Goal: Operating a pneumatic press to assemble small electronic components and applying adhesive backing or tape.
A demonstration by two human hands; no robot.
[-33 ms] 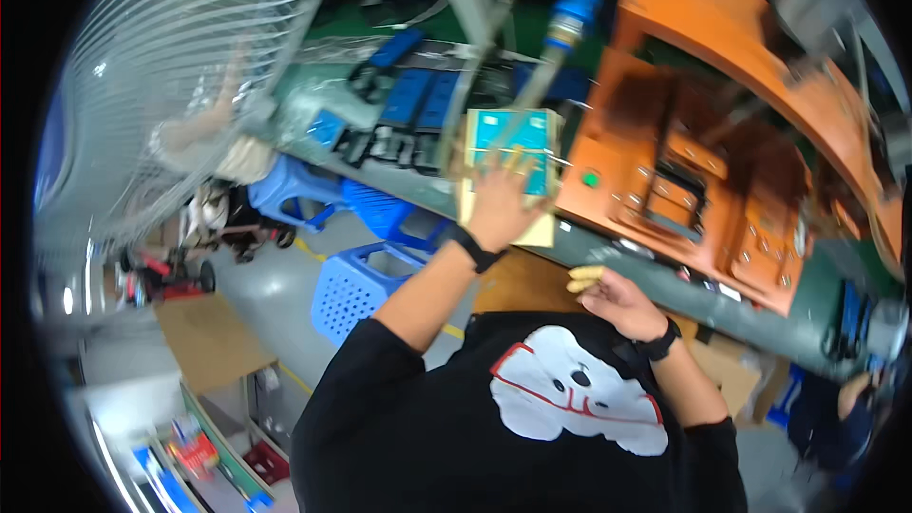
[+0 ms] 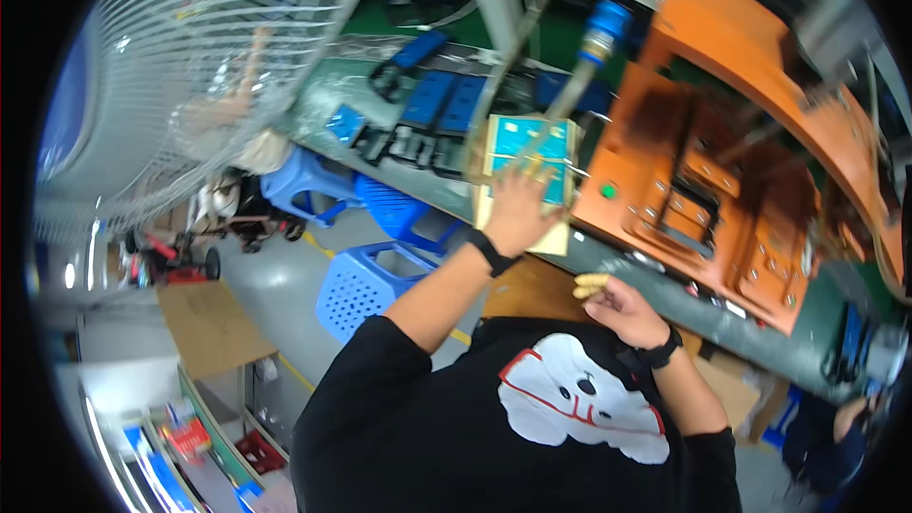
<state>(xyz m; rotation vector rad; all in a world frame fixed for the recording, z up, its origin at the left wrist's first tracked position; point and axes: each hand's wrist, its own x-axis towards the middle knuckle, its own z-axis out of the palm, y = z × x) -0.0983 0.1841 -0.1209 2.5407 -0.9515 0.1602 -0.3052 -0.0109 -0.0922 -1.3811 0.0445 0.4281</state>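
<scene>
My left hand (image 2: pixel 518 209) lies with spread fingers on a stack of teal sheets with a pale yellow backing (image 2: pixel 554 239) at the bench edge. Yellow covers show on some of its fingertips. In front of my chest, my right hand (image 2: pixel 627 312) is held curled, with yellow finger covers (image 2: pixel 591 285) on two fingers and the thumb close to them. Whether anything sits inside that curl is hidden. Right of the sheets stands an orange machine fixture (image 2: pixel 636 161) with a green button (image 2: pixel 608 192) and a dark rectangular frame in its middle.
Blue and black parts (image 2: pixel 429 100) lie on the green bench (image 2: pixel 328 81) to the left. A hose with a blue fitting (image 2: pixel 606 19) hangs over the sheets. A wire-guarded fan (image 2: pixel 190 57) stands at far left, blue stools (image 2: pixel 366 290) below. Another person (image 2: pixel 822 437) is at lower right.
The whole scene has shifted slightly right and down in the picture. My left hand stays on the teal sheets, and my right hand keeps its curled pose.
</scene>
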